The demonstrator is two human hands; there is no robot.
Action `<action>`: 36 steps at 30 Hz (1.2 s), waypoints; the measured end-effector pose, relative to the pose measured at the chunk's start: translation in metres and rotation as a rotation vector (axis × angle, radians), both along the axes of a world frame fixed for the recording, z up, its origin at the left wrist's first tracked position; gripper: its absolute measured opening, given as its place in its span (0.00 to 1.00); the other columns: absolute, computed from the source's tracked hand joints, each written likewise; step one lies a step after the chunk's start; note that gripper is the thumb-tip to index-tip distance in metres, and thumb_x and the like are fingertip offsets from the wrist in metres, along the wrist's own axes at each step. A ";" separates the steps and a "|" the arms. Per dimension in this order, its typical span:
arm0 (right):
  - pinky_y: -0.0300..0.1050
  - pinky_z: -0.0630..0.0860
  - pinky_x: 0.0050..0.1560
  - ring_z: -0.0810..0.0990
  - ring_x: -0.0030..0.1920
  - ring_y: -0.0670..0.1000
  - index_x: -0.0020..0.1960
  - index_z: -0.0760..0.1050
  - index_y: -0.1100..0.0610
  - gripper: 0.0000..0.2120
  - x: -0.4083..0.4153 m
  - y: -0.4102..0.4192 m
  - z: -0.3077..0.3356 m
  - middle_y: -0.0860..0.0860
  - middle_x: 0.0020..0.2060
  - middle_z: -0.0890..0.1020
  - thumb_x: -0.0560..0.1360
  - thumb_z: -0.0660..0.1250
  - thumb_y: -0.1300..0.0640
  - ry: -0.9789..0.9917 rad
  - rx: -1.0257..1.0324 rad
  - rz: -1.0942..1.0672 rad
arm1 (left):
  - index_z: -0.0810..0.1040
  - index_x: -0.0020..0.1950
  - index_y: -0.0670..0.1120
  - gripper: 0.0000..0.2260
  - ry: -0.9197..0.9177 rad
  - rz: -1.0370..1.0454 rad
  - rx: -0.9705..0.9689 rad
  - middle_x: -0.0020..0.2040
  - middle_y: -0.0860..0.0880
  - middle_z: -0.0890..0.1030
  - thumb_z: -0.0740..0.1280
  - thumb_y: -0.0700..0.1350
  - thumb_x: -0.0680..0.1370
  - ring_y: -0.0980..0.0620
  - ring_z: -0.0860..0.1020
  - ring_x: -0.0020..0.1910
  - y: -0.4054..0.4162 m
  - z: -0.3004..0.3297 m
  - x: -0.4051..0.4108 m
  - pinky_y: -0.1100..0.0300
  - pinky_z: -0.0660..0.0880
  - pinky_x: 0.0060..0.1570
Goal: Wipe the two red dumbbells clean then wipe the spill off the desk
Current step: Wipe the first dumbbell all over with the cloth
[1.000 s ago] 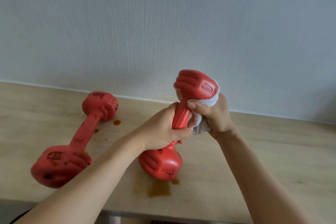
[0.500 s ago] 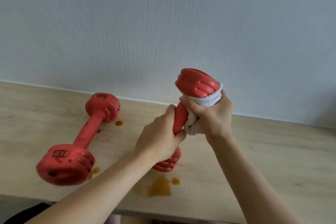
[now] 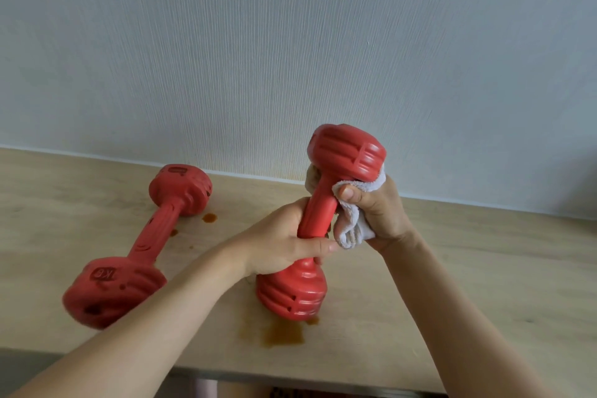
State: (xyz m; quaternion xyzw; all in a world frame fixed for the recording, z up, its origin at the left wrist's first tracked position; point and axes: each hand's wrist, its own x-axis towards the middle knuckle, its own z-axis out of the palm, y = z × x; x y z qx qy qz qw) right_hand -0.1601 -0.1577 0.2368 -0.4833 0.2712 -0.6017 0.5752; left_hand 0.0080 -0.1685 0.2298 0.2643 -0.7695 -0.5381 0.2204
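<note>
red plastic, ribbed at both heads: the lying dumbbell (image 3: pixel 142 245) rests on the pale wooden desk (image 3: pixel 484 268) well to the left of the held dumbbell (image 3: pixel 318 223), its shaft running from a near head marked "kg" back toward the wall (image 3: pixel 290 42). small brown drops (image 3: pixel 209 218) sit on the desk just beside its far head, left of the held dumbbell. next comes the left hand (image 3: pixel 281 249), fingers and thumb wrapped round the lower part of the held dumbbell's shaft. that dumbbell stands nearly upright, tilted a little to the right, its lower head at or just above the desk; the view does not settle whether it touches. a brown spill (image 3: pixel 284 334) spreads on the desk just in front of that lower head. to the right of the shaft, the right hand (image 3: pixel 378 213) clutches a bunched white cloth (image 3: pixel 352 226), pressing it against the upper shaft and the underside of the top head.
</note>
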 end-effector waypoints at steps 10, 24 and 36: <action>0.55 0.81 0.40 0.82 0.40 0.59 0.44 0.77 0.67 0.09 0.010 0.015 0.017 0.61 0.38 0.81 0.64 0.71 0.69 0.132 0.067 -0.361 | 0.62 0.54 0.49 0.13 -0.152 0.365 -0.339 0.36 0.51 0.73 0.65 0.44 0.76 0.52 0.75 0.34 0.012 -0.002 -0.002 0.54 0.73 0.39; 0.43 0.72 0.37 0.77 0.33 0.48 0.36 0.74 0.59 0.15 0.031 0.037 0.035 0.48 0.28 0.77 0.74 0.66 0.49 1.116 -0.146 -0.686 | 0.60 0.48 0.47 0.13 -0.185 0.463 -0.346 0.37 0.51 0.76 0.64 0.48 0.76 0.48 0.77 0.36 0.010 -0.003 -0.014 0.53 0.72 0.35; 0.33 0.64 0.31 0.73 0.28 0.41 0.29 0.64 0.47 0.18 0.022 0.039 0.032 0.39 0.24 0.74 0.74 0.67 0.52 1.222 -0.224 -0.657 | 0.60 0.43 0.51 0.11 -0.145 0.418 -0.282 0.36 0.49 0.79 0.62 0.40 0.75 0.49 0.81 0.35 0.010 -0.002 -0.016 0.45 0.78 0.41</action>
